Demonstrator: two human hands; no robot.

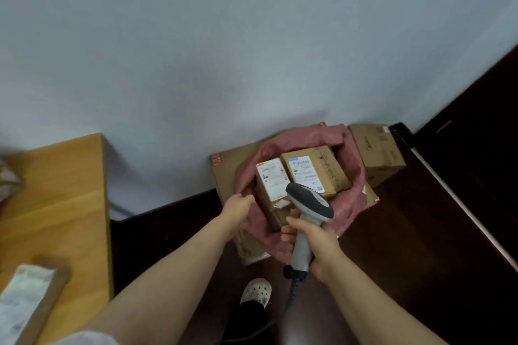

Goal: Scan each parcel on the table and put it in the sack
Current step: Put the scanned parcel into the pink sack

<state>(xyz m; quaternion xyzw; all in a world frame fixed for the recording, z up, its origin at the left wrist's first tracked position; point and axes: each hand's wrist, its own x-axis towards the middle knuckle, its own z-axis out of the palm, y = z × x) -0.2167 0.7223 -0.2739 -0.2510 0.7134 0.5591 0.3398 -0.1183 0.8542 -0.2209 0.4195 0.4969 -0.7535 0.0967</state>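
The pink sack [353,168] stood open-mouthed on a flattened cardboard box [224,176] on the dark floor [420,238], close against the pale wall [224,50]. Two labelled parcels lay inside it side by side: the narrower parcel [269,180] on the left, just beyond the fingers of both hands, and the wider parcel [309,166] to its right, farther from the person. The left hand [238,209] reached forward with its fingers curled over the sack's near left rim, gripping the fabric, right beside the narrower parcel's corner. The right hand [318,239] was wrapped round the handle of a grey barcode scanner [308,202], whose dark head hung over the two parcels and hid part of the wider one's label; its coiled cable [293,293] trailed down toward the person. Both forearms stretched out bare, nearly parallel. A further brown carton [377,154] sat just right of the sack, against the wall. Below the hands a foot in a white clog [256,293] rested on the floor. At the left stood the wooden desk [64,190], well apart from the sack, with another labelled parcel [28,301] blurred at its near edge.
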